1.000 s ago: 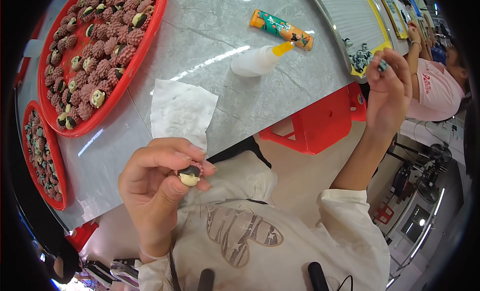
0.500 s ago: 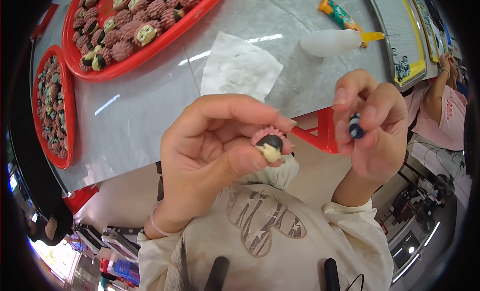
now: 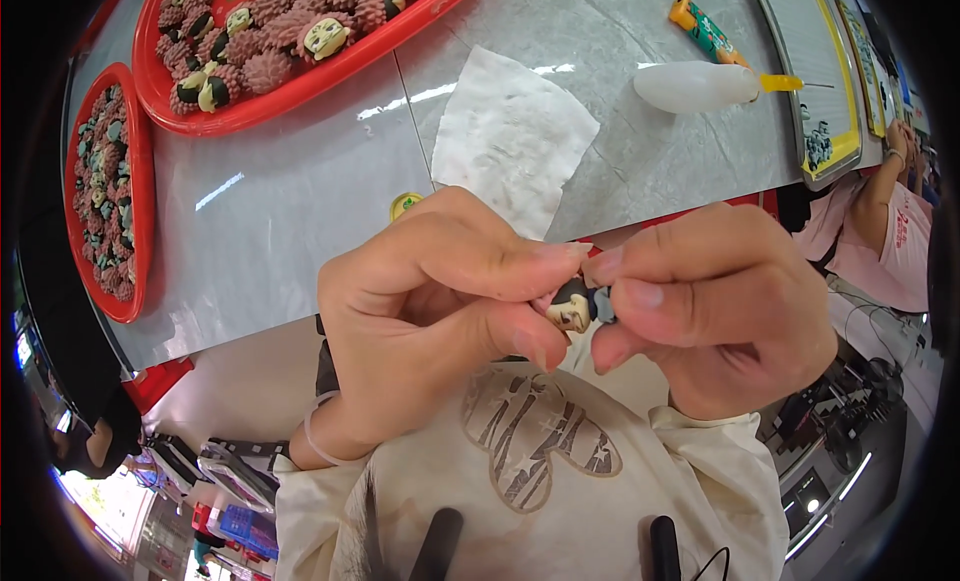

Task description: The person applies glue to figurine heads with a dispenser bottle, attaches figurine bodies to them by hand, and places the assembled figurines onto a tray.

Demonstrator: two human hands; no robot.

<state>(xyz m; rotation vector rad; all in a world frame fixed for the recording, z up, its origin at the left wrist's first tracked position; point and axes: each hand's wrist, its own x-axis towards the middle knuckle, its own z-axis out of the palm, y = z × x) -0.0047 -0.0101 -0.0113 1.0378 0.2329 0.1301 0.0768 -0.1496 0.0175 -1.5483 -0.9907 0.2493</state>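
Between the thumb and fingertips of my left hand (image 3: 425, 306) is a small doll head (image 3: 568, 315) with a cream face, black hair and a pink top, partly covered by the fingers. My right hand (image 3: 725, 316) pinches a small dark blue and grey-blue piece (image 3: 603, 305). That piece sits against the side of the doll head, though the fingertips hide exactly where they meet. Both hands are close together in front of my chest, near the table's front edge.
A large red tray (image 3: 245, 122) of pink doll heads stands at the back left, with a smaller red tray (image 3: 144, 206) of little pieces beside it. White tissue (image 3: 510, 131), a squeeze bottle (image 3: 690, 87), an orange-green tube (image 3: 707, 31) and a yellow-edged tray (image 3: 845, 111) lie beyond my hands.
My right hand has come leftward to my left hand, bringing the blue piece against the doll head. The head has turned in my left fingers, showing more of its face.
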